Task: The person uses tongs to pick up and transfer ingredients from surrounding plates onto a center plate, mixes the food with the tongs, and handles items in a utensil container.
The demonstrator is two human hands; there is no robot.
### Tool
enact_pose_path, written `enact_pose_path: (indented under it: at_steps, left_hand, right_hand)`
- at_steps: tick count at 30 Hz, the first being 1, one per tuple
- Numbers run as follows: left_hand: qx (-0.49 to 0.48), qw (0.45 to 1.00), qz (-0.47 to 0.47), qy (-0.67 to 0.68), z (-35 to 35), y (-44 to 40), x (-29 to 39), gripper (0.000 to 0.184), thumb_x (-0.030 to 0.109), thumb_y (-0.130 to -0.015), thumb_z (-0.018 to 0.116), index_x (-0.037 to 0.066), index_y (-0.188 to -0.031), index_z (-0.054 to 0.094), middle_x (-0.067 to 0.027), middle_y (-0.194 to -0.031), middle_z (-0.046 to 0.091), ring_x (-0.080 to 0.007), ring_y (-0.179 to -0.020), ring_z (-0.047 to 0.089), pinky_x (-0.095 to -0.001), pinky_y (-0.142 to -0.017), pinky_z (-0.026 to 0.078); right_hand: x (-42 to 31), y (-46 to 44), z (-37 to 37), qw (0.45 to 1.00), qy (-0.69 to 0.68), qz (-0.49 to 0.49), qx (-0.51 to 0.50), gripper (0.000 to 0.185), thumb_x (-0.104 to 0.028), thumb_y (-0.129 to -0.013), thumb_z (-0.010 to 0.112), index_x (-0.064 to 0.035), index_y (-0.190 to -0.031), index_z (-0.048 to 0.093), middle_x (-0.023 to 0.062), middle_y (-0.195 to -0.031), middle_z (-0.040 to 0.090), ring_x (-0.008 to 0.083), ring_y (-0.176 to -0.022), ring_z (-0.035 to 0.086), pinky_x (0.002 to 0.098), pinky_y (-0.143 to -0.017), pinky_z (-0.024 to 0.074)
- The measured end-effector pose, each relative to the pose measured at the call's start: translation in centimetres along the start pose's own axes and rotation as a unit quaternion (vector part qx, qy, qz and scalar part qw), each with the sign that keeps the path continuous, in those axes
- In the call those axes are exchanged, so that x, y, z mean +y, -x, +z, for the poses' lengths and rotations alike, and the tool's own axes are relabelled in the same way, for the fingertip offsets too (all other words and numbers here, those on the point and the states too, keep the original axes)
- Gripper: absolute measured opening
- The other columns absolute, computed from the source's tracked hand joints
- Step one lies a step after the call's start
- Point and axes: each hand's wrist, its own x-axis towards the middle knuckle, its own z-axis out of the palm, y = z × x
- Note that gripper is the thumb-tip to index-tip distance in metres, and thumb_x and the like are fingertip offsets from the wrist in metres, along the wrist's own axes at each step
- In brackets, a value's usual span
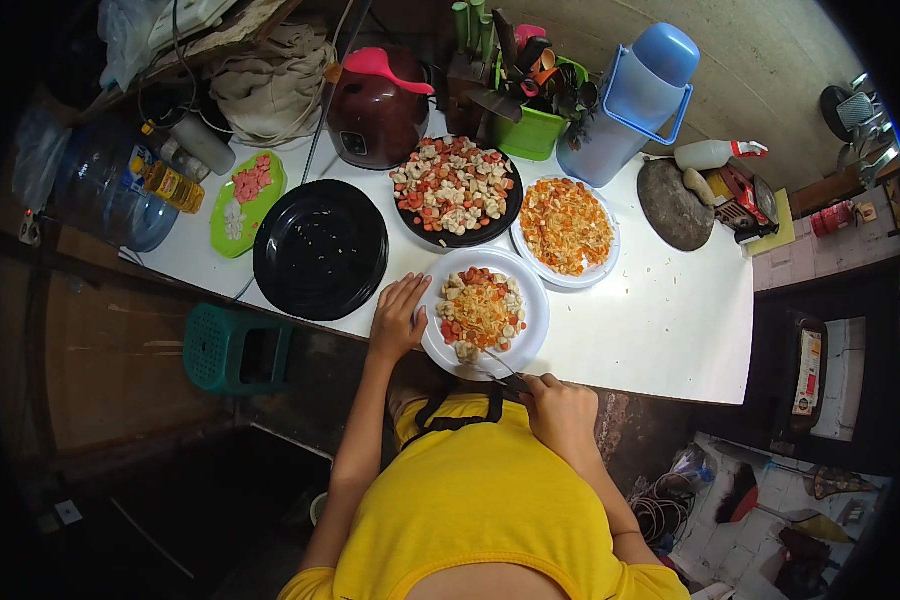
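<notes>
A white plate [536,345] at the table's front edge holds chopped pieces with shredded orange and pale food heaped on top. My left hand [400,318] rests at the plate's left rim, fingers stretched out. In my right hand [560,408], closed at the plate's lower right, is the dark handle of a fork [500,361], its metal end at the food. Behind the plate stands a black plate [406,218] full of chopped red and pale pieces. To its right, a second white plate [615,262] holds shredded orange food.
Black plates [320,250] sit left, beside a green board [232,236] with pink and white pieces. Along the back are a dark red cooker [375,115], a green utensil basket [530,135], a blue jug [610,125] and a round dark slab [670,210]. A green stool [215,350] stands below.
</notes>
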Motion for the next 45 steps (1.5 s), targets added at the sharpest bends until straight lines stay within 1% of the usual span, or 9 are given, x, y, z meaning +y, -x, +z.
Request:
enact_pose_path:
  at_steps: [7, 10, 22, 25, 31, 37, 40, 43, 45]
  left_hand:
    - [0.003, 1.0, 0.001, 0.002, 0.1, 0.0, -0.1, 0.048, 0.013, -0.086, 0.052, 0.005, -0.133, 0.054, -0.0146, -0.13, 0.059, -0.0313, -0.124, 0.052, -0.0456, -0.107, 0.035]
    - [0.003, 1.0, 0.001, -0.002, 0.2, 0.1, -0.2, 0.048, 0.013, -0.086, 0.052, 0.006, -0.134, 0.054, -0.0146, -0.13, 0.059, -0.0312, -0.124, 0.052, -0.0455, -0.107, 0.035]
    - [-0.001, 1.0, 0.0, -0.002, 0.2, 0.1, -0.2, 0.049, 0.013, -0.086, 0.053, 0.006, -0.134, 0.053, -0.0141, -0.131, 0.058, -0.0309, -0.125, 0.051, -0.0458, -0.107, 0.035]
    - [-0.003, 1.0, 0.0, -0.002, 0.1, 0.1, -0.2, 0.049, 0.013, -0.086, 0.053, 0.006, -0.135, 0.053, -0.0141, -0.131, 0.058, -0.0308, -0.125, 0.051, -0.0459, -0.107, 0.035]
    - [-0.001, 1.0, -0.001, -0.004, 0.2, 0.1, -0.1, 0.049, 0.012, -0.086, 0.053, 0.006, -0.134, 0.053, -0.0141, -0.13, 0.058, -0.0307, -0.125, 0.051, -0.0459, -0.107, 0.035]
    - [0.003, 1.0, 0.002, -0.001, 0.2, 0.1, -0.2, 0.048, 0.012, -0.086, 0.052, 0.005, -0.134, 0.054, -0.0145, -0.129, 0.059, -0.0311, -0.124, 0.052, -0.046, -0.107, 0.035]
    - [-0.002, 1.0, -0.002, -0.001, 0.1, 0.0, -0.1, 0.048, 0.012, -0.086, 0.052, 0.005, -0.134, 0.054, -0.0146, -0.13, 0.059, -0.0312, -0.124, 0.052, -0.0459, -0.107, 0.035]
    - [0.0, 1.0, -0.001, -0.001, 0.2, 0.1, -0.1, 0.048, 0.013, -0.086, 0.052, 0.005, -0.134, 0.053, -0.0148, -0.13, 0.059, -0.0313, -0.125, 0.052, -0.0458, -0.107, 0.035]
    - [0.0, 1.0, -0.002, 0.0, 0.1, 0.0, 0.0, 0.048, 0.013, -0.086, 0.052, 0.005, -0.134, 0.053, -0.0147, -0.13, 0.059, -0.0312, -0.125, 0.052, -0.0458, -0.107, 0.035]
  right_hand:
    - [-0.2, -0.7, 0.6, 0.999, 0.022, -0.01, -0.036, 0.02, -0.015, -0.078, 0.066, -0.0103, -0.097, 0.071, 0.0043, -0.081, 0.068, 0.0216, -0.066, 0.066, 0.0341, -0.061, 0.0501]
    - [0.0, -0.5, 1.2, 0.999, 0.033, -0.015, -0.001, 0.017, -0.023, -0.082, 0.068, -0.0155, -0.097, 0.073, 0.002, -0.076, 0.067, 0.0218, -0.063, 0.066, 0.0354, -0.057, 0.0495]
    - [-0.4, -0.4, 1.2, 0.997, 0.009, -0.026, 0.071, 0.017, -0.022, -0.082, 0.068, -0.0189, -0.098, 0.074, -0.0019, -0.075, 0.067, 0.0189, -0.062, 0.064, 0.0324, -0.056, 0.0485]
    - [-0.3, -0.5, 1.7, 0.998, 0.0, -0.027, 0.057, 0.022, -0.017, -0.081, 0.065, -0.0132, -0.101, 0.073, 0.0004, -0.078, 0.067, 0.0177, -0.065, 0.064, 0.0315, -0.06, 0.0482]
    - [-0.1, -0.1, 2.5, 0.998, 0.03, -0.027, 0.046, 0.023, -0.018, -0.082, 0.066, -0.0124, -0.102, 0.073, 0.0013, -0.078, 0.066, 0.0183, -0.064, 0.063, 0.0317, -0.058, 0.0474]
    - [-0.2, 0.1, 0.9, 0.999, 0.04, 0.002, 0.028, 0.021, -0.023, -0.081, 0.069, -0.0145, -0.099, 0.073, 0.0011, -0.076, 0.067, 0.0198, -0.068, 0.067, 0.0331, -0.06, 0.0499]
    - [0.1, 0.3, 0.8, 0.998, 0.043, -0.013, 0.046, 0.021, -0.022, -0.08, 0.069, -0.0159, -0.1, 0.073, 0.0001, -0.076, 0.067, 0.0194, -0.065, 0.066, 0.0328, -0.057, 0.0495]
    - [-0.2, 0.3, 0.0, 0.998, -0.013, -0.033, 0.043, 0.02, -0.022, -0.081, 0.068, -0.0182, -0.1, 0.073, -0.001, -0.075, 0.067, 0.019, -0.06, 0.065, 0.0324, -0.053, 0.0487]
    - [-0.4, 0.4, 0.2, 0.999, -0.024, -0.043, 0.01, 0.022, -0.016, -0.079, 0.064, -0.0165, -0.099, 0.073, 0.0004, -0.075, 0.065, 0.0186, -0.061, 0.064, 0.0319, -0.055, 0.0482]
